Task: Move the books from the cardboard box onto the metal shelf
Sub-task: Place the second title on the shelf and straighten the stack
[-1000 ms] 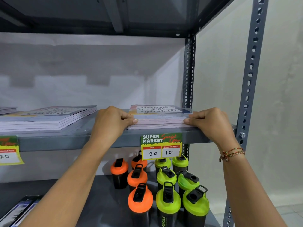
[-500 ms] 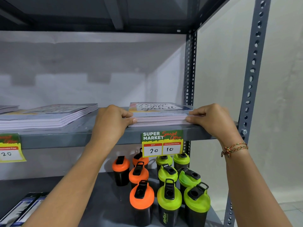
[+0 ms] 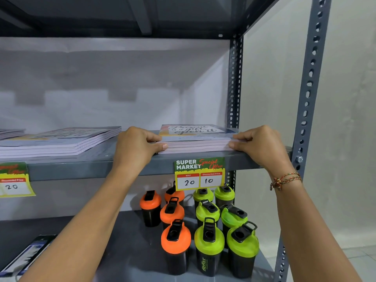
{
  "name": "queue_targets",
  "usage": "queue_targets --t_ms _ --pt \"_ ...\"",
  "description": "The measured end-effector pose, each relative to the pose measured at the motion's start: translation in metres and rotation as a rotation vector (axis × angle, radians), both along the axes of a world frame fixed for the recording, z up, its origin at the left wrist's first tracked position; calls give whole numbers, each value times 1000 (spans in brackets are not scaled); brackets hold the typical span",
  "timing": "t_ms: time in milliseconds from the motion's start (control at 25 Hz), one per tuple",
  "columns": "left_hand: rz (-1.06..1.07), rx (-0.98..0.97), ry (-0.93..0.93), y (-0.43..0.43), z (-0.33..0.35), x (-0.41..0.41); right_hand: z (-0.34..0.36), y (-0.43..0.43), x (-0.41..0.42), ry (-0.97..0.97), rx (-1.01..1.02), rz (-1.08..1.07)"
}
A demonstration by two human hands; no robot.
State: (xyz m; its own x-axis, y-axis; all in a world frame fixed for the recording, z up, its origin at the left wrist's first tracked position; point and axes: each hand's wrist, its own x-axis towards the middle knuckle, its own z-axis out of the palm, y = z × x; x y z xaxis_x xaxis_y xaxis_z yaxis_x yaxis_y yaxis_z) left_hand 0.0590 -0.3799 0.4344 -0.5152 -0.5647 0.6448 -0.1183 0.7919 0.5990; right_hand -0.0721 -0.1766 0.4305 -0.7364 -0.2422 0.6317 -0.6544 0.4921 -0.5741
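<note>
Two hands, left hand (image 3: 136, 145) and right hand (image 3: 259, 145), grip clamped on the ends of a flat book stack (image 3: 196, 139) on the grey metal shelf (image 3: 91, 167), directly above the price tag (image 3: 199, 173); spines face outward, long axis left-right. Pale wall behind.

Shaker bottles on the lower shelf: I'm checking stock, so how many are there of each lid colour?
Orange-lidded shaker bottles: 4
Green-lidded shaker bottles: 6
Total: 10
</note>
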Motion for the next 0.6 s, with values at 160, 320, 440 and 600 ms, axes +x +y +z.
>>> queue_targets --t_ms 160,320,440,600 --pt "-6 4 14 1 -2 2 -2 2 0 2 -13 -14" --pt "2 -3 18 0 -3 2 -3 2 0 5 -26 -23" --pt "0 3 11 -2 -3 1 -4 1 0 1 -39 -20" --pt "-1 19 19 -3 -5 1 -6 1 1 -5 -59 -14"
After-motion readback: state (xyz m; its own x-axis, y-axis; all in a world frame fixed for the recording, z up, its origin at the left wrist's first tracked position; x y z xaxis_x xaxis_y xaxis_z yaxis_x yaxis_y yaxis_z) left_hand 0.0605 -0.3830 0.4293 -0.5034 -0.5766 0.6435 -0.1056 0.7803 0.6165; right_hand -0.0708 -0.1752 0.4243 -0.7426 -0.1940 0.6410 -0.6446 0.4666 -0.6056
